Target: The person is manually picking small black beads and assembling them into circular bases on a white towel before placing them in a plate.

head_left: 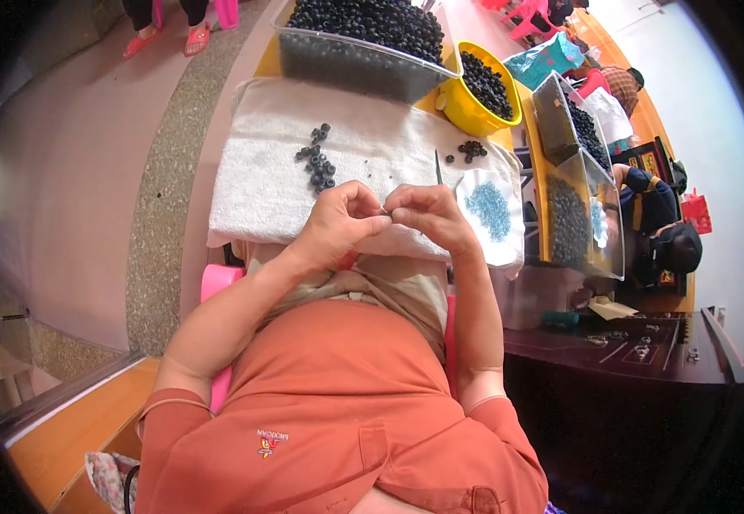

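My left hand and my right hand meet over the near edge of a white towel. Both are closed, thumb pinching against fingers. Between the fingertips is something small, mostly hidden, too small to name. Ahead of my left hand lies a loose group of small black ring-like parts. A thin dark pointed tool rests just beyond my right hand. To the right of that hand, a white dish holds many tiny pale-blue pieces. A smaller cluster of dark parts sits behind the dish.
A clear bin heaped with black parts stands at the back, beside a yellow bucket of the same. More clear bins line the right. Other people sit beyond them. A dark table stands at the lower right.
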A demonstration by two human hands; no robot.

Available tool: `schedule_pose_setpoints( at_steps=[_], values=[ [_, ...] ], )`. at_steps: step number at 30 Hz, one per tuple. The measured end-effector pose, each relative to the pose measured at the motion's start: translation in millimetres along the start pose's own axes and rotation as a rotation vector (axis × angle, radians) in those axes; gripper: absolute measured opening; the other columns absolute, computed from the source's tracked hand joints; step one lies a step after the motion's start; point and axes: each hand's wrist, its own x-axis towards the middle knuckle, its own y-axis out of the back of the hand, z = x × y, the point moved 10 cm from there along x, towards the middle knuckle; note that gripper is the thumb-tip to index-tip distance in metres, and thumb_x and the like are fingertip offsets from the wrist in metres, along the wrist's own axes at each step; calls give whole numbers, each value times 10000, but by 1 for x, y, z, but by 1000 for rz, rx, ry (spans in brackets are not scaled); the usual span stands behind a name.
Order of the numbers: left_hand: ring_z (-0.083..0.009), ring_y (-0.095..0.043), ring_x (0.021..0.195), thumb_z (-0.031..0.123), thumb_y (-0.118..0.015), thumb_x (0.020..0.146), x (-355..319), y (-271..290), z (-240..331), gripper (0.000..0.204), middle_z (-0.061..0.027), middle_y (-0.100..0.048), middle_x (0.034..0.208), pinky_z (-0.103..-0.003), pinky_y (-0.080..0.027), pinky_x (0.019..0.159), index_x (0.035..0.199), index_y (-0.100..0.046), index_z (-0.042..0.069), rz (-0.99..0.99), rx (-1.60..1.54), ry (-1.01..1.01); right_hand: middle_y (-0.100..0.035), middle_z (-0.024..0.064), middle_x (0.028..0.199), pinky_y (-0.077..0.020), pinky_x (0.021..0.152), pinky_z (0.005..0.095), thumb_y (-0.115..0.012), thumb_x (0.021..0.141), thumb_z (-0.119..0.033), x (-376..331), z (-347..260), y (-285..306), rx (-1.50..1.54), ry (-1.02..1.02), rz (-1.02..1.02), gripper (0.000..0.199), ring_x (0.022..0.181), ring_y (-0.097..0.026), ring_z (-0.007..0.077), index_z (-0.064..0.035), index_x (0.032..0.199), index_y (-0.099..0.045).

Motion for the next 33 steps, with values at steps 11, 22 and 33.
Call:
schedule_pose_setpoints(
  at_steps=[11,22,33],
  values=[
    [-108,-643,776,24,-709,864,-1,12,-6,171,-38,-648,865,-243,-561,695,961,-568,33,98,-239,122,-630,91,1055,-496,830,266,-685,842,43,-3,-23,-12,-108,167,174,259,988,-616,159,28,1098,-646],
    [-116,-636,758,26,-696,863,0,13,-11,188,-61,-663,883,-240,-537,684,990,-558,26,96,-275,138,-668,124,948,-544,705,369,-795,673,2,-15,-69,-43,-947,590,360,423,847,-668,311,-48,1075,-675],
    [-155,-677,833,19,-674,872,0,12,-17,173,-109,-680,934,-272,-564,745,993,-550,12,70,-278,155,-676,128,893,-554,676,353,-757,700,40,-19,-55,-41,-928,550,442,630,724,-687,264,23,1287,-531]
  ],
)
